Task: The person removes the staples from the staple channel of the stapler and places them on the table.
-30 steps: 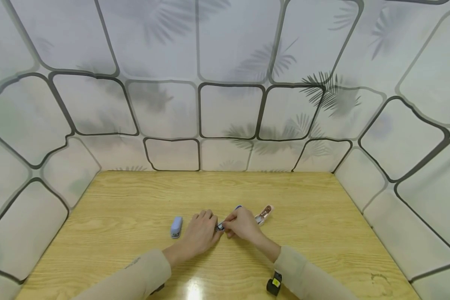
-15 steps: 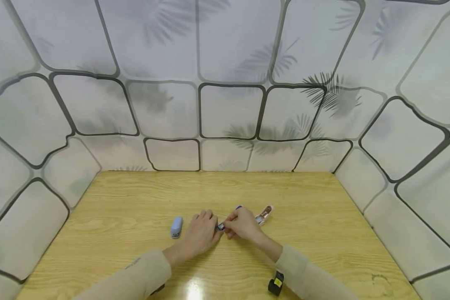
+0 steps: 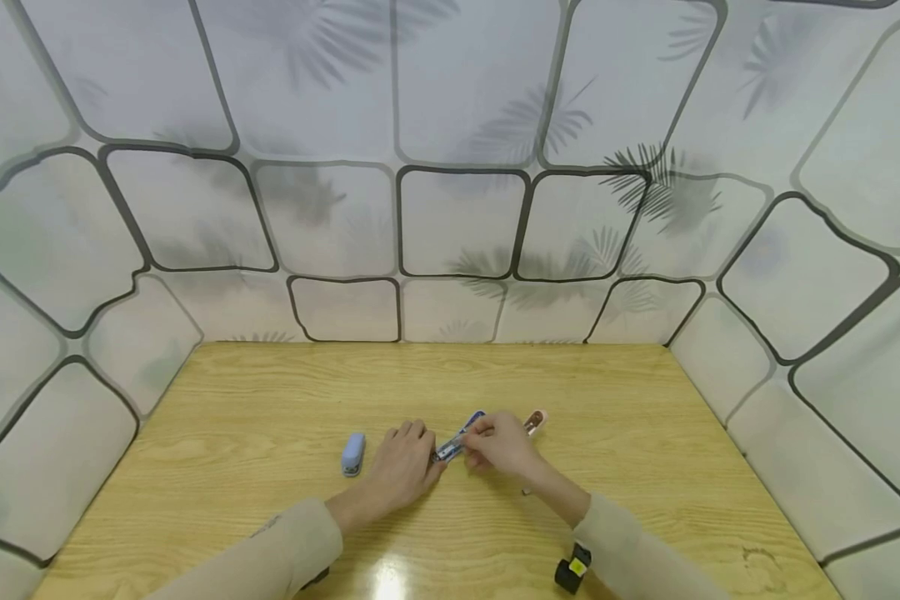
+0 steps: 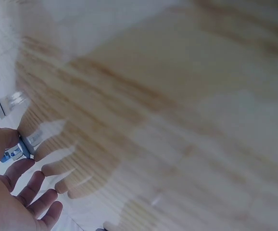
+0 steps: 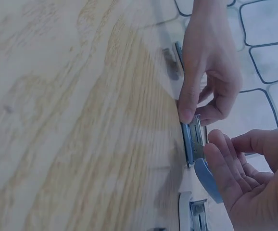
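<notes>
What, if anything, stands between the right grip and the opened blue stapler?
Nothing visible. The right grip is right at the opened blue stapler, whose one end the left grip holds. The pinkish stapler lies on the right grip's other side, not between.

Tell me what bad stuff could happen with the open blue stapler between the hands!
Maybe three things. The open blue stapler shows its metal track close to the fingers of the right hand, so a fingertip might get poked or pinched. The left hand holds just one end, so the stapler could twist or slide if that grip slips. And the pink-and-brown stapler lies partly behind the right hand, so it might get bumped.
</notes>
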A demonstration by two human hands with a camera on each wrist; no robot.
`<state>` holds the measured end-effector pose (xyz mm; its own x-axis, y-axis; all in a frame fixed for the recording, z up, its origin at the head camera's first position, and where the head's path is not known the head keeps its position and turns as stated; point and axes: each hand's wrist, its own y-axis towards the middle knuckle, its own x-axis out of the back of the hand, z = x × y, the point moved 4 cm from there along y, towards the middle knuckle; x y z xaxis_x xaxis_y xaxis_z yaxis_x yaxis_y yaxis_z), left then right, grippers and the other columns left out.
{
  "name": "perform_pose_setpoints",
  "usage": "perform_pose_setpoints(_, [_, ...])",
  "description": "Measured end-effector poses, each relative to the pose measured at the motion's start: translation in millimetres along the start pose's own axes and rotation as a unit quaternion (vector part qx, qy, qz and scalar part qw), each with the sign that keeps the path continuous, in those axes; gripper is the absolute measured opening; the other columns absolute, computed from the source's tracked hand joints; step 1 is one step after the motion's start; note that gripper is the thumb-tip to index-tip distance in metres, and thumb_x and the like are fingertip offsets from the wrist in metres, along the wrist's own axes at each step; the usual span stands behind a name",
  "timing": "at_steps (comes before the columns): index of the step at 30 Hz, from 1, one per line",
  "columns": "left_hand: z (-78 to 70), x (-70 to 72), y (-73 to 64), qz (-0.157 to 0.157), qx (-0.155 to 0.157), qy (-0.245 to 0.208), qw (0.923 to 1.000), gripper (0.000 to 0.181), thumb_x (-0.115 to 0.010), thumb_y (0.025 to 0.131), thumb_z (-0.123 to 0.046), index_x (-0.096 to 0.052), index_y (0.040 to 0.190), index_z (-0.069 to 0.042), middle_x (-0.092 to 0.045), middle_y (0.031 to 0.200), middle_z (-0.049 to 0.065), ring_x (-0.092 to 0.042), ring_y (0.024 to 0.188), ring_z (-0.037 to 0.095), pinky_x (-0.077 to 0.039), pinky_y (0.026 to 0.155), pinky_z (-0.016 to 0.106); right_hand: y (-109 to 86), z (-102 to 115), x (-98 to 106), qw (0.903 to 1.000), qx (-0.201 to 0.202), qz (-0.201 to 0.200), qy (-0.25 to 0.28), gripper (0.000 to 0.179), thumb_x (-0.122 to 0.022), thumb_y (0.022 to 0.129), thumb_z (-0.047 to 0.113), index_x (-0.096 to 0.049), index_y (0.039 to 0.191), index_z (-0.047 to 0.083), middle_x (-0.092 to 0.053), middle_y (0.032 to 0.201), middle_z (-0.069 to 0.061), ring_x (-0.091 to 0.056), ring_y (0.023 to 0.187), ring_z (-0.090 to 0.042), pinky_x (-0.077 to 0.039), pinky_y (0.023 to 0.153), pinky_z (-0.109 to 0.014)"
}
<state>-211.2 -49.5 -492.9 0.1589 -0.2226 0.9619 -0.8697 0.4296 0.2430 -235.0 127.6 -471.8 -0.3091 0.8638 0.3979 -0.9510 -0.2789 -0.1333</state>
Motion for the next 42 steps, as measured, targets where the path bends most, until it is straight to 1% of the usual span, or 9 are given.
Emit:
perform_pose_setpoints(2, [-0.3, 0.3, 0.1, 0.000, -0.001, -0.001, 1.0000, 0.030, -0.076, 0.095, -0.041, -0.065, 0.092, -0.013, -0.057, 0.091, 0.001, -0.053, 0.082, 0.016, -0.051, 0.077, 0.035, -4.0, 1.0, 3.2, 1.0000, 0.005, 0.005, 0.005, 0.016, -0.067, 0.100, 0.004, -0.073, 0.096, -0.010, -0.078, 0.085, -0.022, -0.074, 0.064, -0.013, -0.064, 0.061, -0.029])
perform_pose_setpoints(6, [-0.8, 1.1, -0.2, -0.006, -0.002, -0.002, 1.0000, 0.030, -0.077, 0.095, -0.041, -0.064, 0.092, -0.013, -0.057, 0.089, 0.001, -0.053, 0.082, 0.016, -0.051, 0.076, 0.034, -12.4, -0.6, 6.0, 0.9997, 0.007, 0.023, 0.009, 0.018, -0.067, 0.100, 0.004, -0.072, 0.092, -0.011, -0.078, 0.081, -0.021, -0.073, 0.063, -0.013, -0.065, 0.062, -0.030])
perform_pose_setpoints(12, [-0.9, 2.0, -0.9, -0.010, -0.005, -0.001, 0.9999, 0.029, -0.078, 0.094, -0.040, -0.065, 0.093, -0.013, -0.057, 0.089, 0.000, -0.053, 0.082, 0.015, -0.051, 0.075, 0.034, -22.6, -10.8, 2.5, 0.9984, -0.002, 0.055, 0.014, 0.019, -0.066, 0.101, 0.006, -0.073, 0.094, -0.011, -0.078, 0.079, -0.020, -0.075, 0.063, -0.014, -0.065, 0.063, -0.030])
perform_pose_setpoints(18, [-0.5, 0.5, -1.0, 0.001, -0.001, -0.007, 1.0000, 0.029, -0.077, 0.096, -0.041, -0.065, 0.094, -0.014, -0.057, 0.091, 0.000, -0.054, 0.084, 0.016, -0.052, 0.078, 0.036, -28.8, -21.8, -6.1, 0.9964, -0.032, 0.078, 0.002, 0.018, -0.068, 0.099, 0.009, -0.075, 0.093, -0.007, -0.077, 0.074, -0.009, -0.073, 0.060, -0.010, -0.062, 0.056, -0.025])
perform_pose_setpoints(23, [-0.1, 0.0, -0.8, 0.004, 0.002, -0.006, 1.0000, 0.030, -0.076, 0.096, -0.041, -0.065, 0.094, -0.014, -0.057, 0.091, 0.000, -0.053, 0.084, 0.016, -0.051, 0.078, 0.035, -30.1, -26.1, -10.3, 0.9956, -0.047, 0.081, -0.003, 0.017, -0.069, 0.098, 0.009, -0.076, 0.092, -0.005, -0.075, 0.071, -0.004, -0.071, 0.057, -0.008, -0.060, 0.053, -0.023])
perform_pose_setpoints(29, [-0.2, 1.1, -1.0, -0.001, 0.000, -0.007, 1.0000, 0.031, -0.077, 0.095, -0.041, -0.064, 0.092, -0.013, -0.056, 0.090, 0.000, -0.053, 0.083, 0.016, -0.051, 0.077, 0.035, -30.2, -26.9, -10.3, 0.9950, -0.057, 0.081, -0.011, 0.016, -0.071, 0.096, 0.009, -0.076, 0.090, -0.005, -0.074, 0.069, -0.004, -0.070, 0.056, -0.008, -0.060, 0.053, -0.023])
perform_pose_setpoints(34, [0.4, 2.3, -1.8, -0.002, -0.002, -0.025, 0.9997, 0.030, -0.078, 0.095, -0.039, -0.064, 0.093, -0.012, -0.054, 0.088, -0.001, -0.050, 0.081, 0.014, -0.050, 0.076, 0.034, -30.9, -26.7, -6.8, 0.9946, -0.065, 0.080, -0.015, 0.015, -0.073, 0.096, 0.011, -0.076, 0.094, -0.004, -0.075, 0.070, -0.004, -0.071, 0.058, -0.008, -0.061, 0.055, -0.024])
perform_pose_setpoints(38, [3.3, 4.7, -3.7, -0.003, 0.004, -0.048, 0.9988, 0.031, -0.079, 0.094, -0.039, -0.065, 0.093, -0.011, -0.055, 0.089, -0.001, -0.049, 0.081, 0.013, -0.049, 0.074, 0.030, -29.9, -19.8, -3.5, 0.9950, -0.043, 0.086, -0.025, 0.015, -0.074, 0.097, 0.012, -0.076, 0.095, -0.002, -0.076, 0.073, -0.007, -0.072, 0.059, -0.009, -0.061, 0.056, -0.025])
perform_pose_setpoints(42, [7.3, 15.5, -9.2, -0.019, 0.005, -0.072, 0.9972, 0.030, -0.080, 0.094, -0.034, -0.068, 0.097, -0.008, -0.063, 0.095, 0.003, -0.057, 0.087, 0.016, -0.054, 0.076, 0.030, -24.2, -5.5, -2.4, 0.9921, 0.035, 0.078, -0.092, 0.014, -0.074, 0.098, 0.017, -0.078, 0.095, 0.004, -0.076, 0.076, -0.006, -0.067, 0.061, -0.009, -0.054, 0.053, -0.020])
